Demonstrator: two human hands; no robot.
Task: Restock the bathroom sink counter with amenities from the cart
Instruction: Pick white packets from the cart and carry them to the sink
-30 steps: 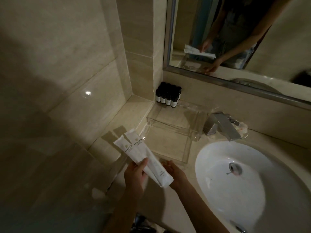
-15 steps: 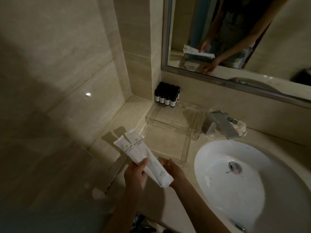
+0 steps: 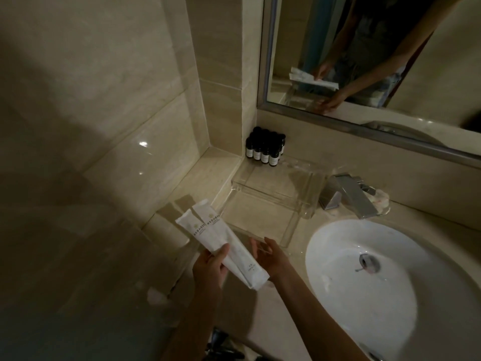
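Not much has moved in the last second tbh: left grip [image 3: 209,267] still pinches the two packets [image 3: 221,243] over the bench's [image 3: 203,175] front edge, right grip [image 3: 270,259] spread open by the tray [image 3: 307,212], so nothing's restocked yet.

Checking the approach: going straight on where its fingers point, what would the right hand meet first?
The right hand would probably meet the clear tray's near wall first, though depth is unclear.
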